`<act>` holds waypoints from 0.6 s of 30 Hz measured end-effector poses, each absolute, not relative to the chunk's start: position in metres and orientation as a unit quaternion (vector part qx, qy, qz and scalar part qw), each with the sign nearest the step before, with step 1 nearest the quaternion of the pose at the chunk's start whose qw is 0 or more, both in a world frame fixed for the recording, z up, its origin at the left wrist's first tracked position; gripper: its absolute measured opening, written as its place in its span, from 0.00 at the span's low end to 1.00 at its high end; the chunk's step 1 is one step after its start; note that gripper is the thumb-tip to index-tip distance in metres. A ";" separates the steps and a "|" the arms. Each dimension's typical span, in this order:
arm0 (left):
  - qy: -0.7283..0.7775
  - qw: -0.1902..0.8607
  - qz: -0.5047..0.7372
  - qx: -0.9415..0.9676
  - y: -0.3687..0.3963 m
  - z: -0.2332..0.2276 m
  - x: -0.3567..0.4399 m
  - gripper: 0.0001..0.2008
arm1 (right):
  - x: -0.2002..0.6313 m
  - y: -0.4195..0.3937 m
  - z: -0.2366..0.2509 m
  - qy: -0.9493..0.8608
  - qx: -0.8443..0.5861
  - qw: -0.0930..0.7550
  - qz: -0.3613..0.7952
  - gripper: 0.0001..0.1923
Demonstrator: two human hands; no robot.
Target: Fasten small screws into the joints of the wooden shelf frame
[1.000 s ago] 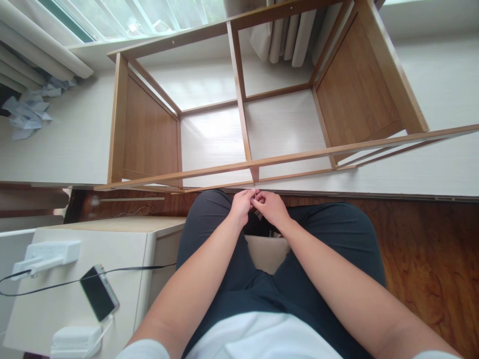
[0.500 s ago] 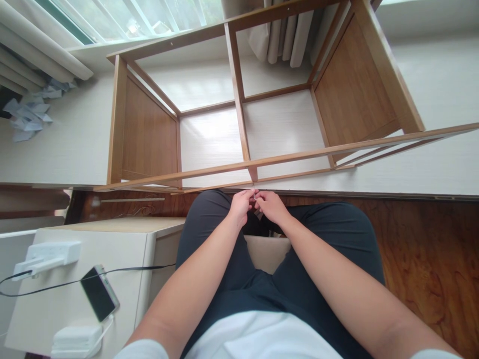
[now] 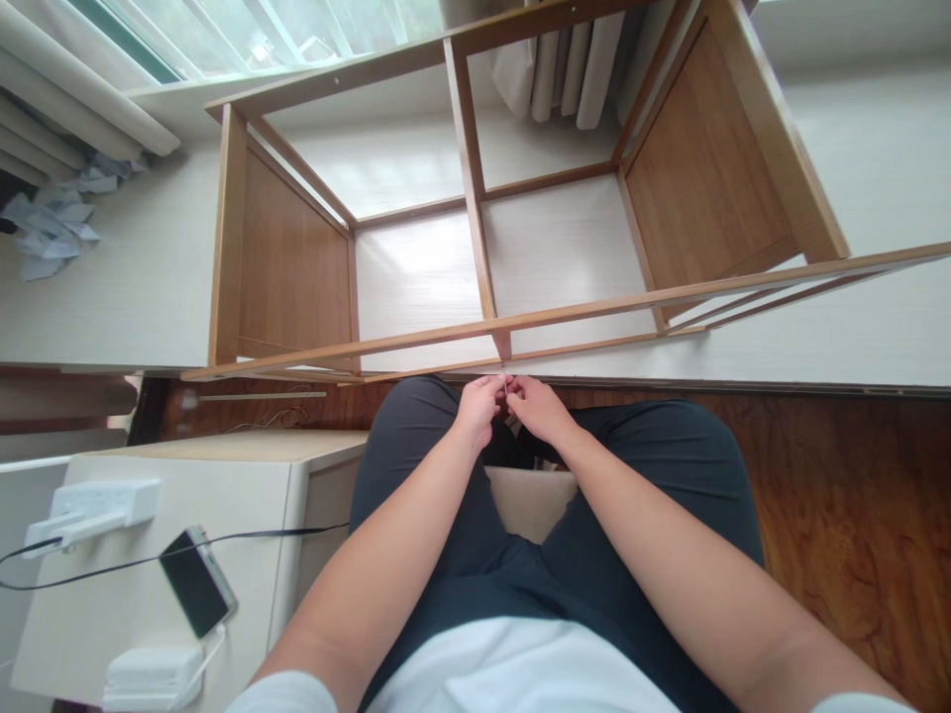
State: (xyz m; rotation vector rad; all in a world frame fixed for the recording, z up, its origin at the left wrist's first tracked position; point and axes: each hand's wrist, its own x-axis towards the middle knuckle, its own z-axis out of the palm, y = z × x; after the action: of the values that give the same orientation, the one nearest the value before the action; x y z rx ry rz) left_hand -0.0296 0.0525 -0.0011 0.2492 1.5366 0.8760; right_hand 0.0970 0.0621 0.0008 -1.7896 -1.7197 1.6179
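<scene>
White and tiny, the small piece (image 3: pixel 506 380) sits pinched between your two hands, too small to tell what it is. Your left hand (image 3: pixel 479 406) is curled nearly closed, fingertips (image 3: pixel 496 388) nipping the piece from the left. Your right hand (image 3: pixel 536 407) is curled the same way, its fingertips meeting the piece from the right, so both hands touch at the tips. They hover over your lap between your knees, just below the near rail of the wooden frame (image 3: pixel 475 327) lying on the pale floor. On the white cabinet (image 3: pixel 149 555) to your left lie a phone (image 3: pixel 197 594) on a cable and a power strip (image 3: pixel 93 505).
</scene>
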 end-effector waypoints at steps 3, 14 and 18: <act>0.666 0.630 0.387 0.101 0.053 -0.002 -0.029 0.13 | 0.097 0.061 0.006 -0.607 -0.616 0.064 0.499 0.06; 0.664 0.634 0.386 0.090 0.052 0.001 -0.028 0.15 | 0.096 0.062 0.019 -0.609 -0.679 0.016 0.410 0.11; 0.664 0.635 0.383 0.094 0.052 0.001 -0.028 0.16 | 0.097 0.062 0.020 -0.613 -0.670 0.034 0.417 0.11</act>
State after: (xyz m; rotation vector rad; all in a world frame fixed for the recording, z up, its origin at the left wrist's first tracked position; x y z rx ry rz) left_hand -0.0282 0.0521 0.0009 0.2150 1.5188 0.8755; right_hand 0.0966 0.0622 0.0196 -2.0603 -1.8856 1.2811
